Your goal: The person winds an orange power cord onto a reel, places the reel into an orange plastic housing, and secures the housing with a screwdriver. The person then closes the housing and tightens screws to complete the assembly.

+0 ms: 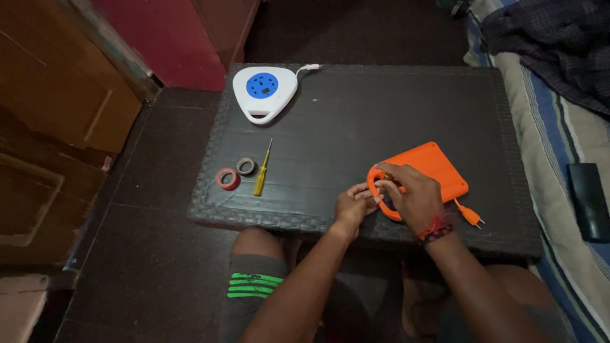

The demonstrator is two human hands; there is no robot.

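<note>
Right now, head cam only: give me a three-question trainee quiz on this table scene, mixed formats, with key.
1. True or false: both hands are at the handle end of the orange extension box.
2. Multiple choice: what lies right beside the two tape rolls? A) a yellow screwdriver B) a hammer C) scissors
3. Short answer: where on the table does the white and blue extension box sit?

Key
1. True. The left hand and right hand meet at the orange handle; its plug lies loose on the table.
2. A. The yellow screwdriver lies just right of the red tape roll and grey tape roll.
3. The white and blue extension box sits at the far left corner.
</note>
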